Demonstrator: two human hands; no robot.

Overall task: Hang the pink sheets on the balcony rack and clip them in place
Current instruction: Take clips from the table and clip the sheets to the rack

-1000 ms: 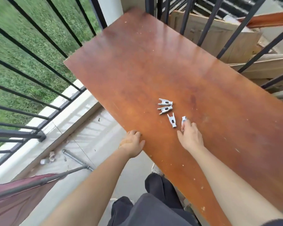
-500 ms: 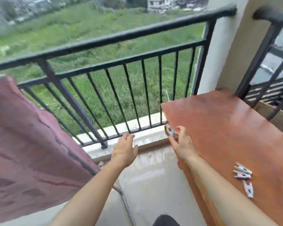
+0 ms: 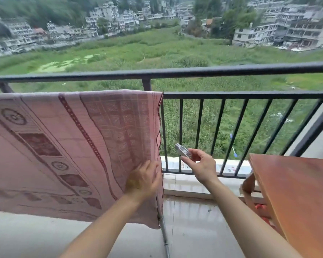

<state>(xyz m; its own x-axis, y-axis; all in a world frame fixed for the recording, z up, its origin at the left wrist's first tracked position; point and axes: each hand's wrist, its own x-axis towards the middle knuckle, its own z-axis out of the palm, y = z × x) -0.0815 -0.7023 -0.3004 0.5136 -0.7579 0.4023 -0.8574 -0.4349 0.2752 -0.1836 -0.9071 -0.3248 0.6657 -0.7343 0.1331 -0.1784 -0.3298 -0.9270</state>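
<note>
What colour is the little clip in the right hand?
The clip is pale grey-white, pinched in the right hand; the head view shows it.

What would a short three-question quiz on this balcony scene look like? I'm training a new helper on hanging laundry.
1. True or false: the right hand holds a clothes peg.
2. Where is the left hand?
A. On the railing
B. On the pink sheet, near its right edge
C. On the wooden table
3. Fill in: the sheet hangs to the ___ of the table.

Key: 1 true; 2 B; 3 left.
</note>
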